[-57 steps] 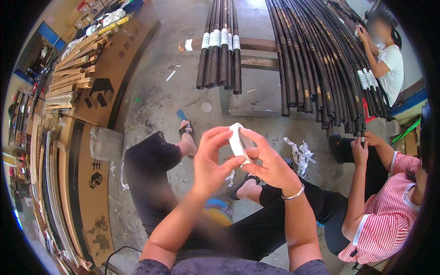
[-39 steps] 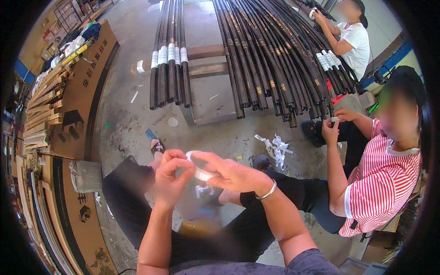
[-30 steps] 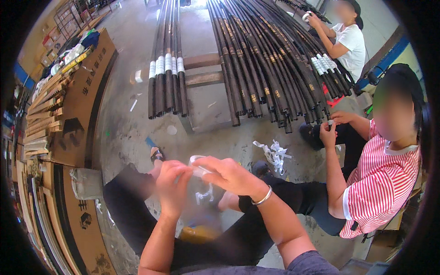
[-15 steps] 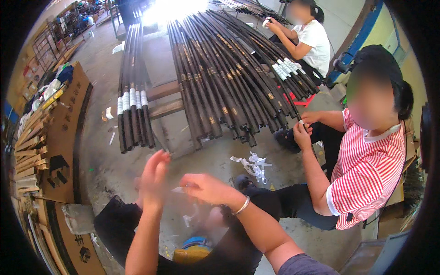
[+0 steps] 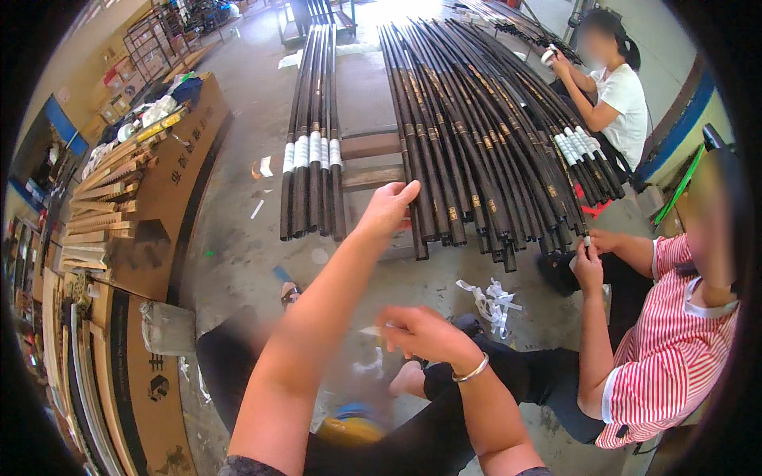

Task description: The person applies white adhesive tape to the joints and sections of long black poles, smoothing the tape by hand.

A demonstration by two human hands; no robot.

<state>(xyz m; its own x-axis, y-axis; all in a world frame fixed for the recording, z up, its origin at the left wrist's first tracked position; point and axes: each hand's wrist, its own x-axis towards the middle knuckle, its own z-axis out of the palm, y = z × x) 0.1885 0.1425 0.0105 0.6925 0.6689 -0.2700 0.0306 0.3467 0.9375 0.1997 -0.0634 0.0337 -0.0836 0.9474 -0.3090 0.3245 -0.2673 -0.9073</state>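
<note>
My left hand reaches to the leftmost of the dark poles in the large bundle. Its thumb lies over that pole near the close end; the other fingers are mostly hidden. Lower and to the right is my right hand, wearing a silver bangle, with its fingers curled. A small white strip sticks out at its blurred fingertips. Several separate poles with white wrapped bands lie to the left of the bundle.
A person in a red-striped shirt works on a pole at right; another in white holds a white roll farther back. White scraps litter the floor. A large carton and wooden pieces stand left. A blue-yellow object lies below my arms.
My left hand has moved forward and right onto the bundle's leftmost pole. My right hand stays low with the white strip. The view has turned left, so the surroundings sit farther right.
</note>
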